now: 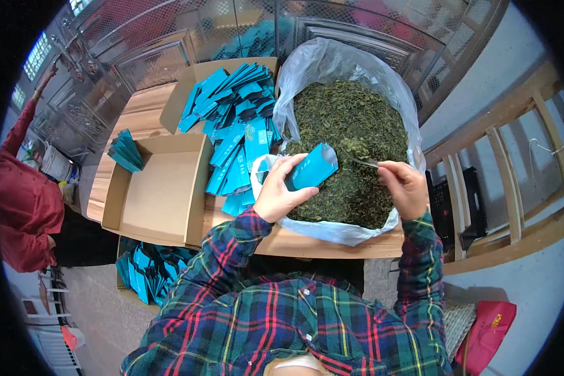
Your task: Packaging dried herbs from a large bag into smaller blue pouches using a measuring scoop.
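My left hand [282, 190] holds a blue foil pouch [314, 168] tilted, its open mouth facing up and right, over a large clear plastic bag [352, 58]. Dried green leaves, which look like tea [352, 108], fill that bag. In my right hand [404, 185] is the handle of a small metal spoon [365, 162], its far end carrying some leaves just right of the pouch mouth. Left of the bag, many flat blue pouches [235, 136] lie in a heap in and in front of a cardboard box [178, 101].
A shallow cardboard box [157, 188] stands at the wooden table's [136, 110] left, several blue pouches [126, 151] in its corner. Below is a box of more pouches [152, 270]. A person in red [28, 207] stands at left. A wooden ladder-like frame [507, 178] leans at right.
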A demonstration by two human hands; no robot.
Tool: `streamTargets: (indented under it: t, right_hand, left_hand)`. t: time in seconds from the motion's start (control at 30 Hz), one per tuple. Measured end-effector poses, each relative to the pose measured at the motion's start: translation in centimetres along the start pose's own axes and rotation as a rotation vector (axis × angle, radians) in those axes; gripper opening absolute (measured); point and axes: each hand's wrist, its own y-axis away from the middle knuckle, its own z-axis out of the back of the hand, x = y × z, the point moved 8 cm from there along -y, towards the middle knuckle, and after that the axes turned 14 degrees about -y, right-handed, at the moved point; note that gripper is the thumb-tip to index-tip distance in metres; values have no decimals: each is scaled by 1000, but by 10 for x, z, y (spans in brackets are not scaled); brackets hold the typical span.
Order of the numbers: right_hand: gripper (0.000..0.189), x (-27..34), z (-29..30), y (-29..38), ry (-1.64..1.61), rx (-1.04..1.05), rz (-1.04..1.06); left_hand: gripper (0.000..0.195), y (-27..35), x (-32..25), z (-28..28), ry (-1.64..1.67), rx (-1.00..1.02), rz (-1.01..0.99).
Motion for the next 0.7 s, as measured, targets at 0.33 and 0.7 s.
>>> streamTargets:
  t: [0.33, 0.7]
  right_hand:
    - [9, 27, 0, -10, 26, 261, 109]
    - [8, 53, -17, -22, 230, 574, 284]
  left_hand:
    - [66, -9, -15, -2, -246, 83, -89]
    - [59, -13, -26, -13, -327, 181, -200]
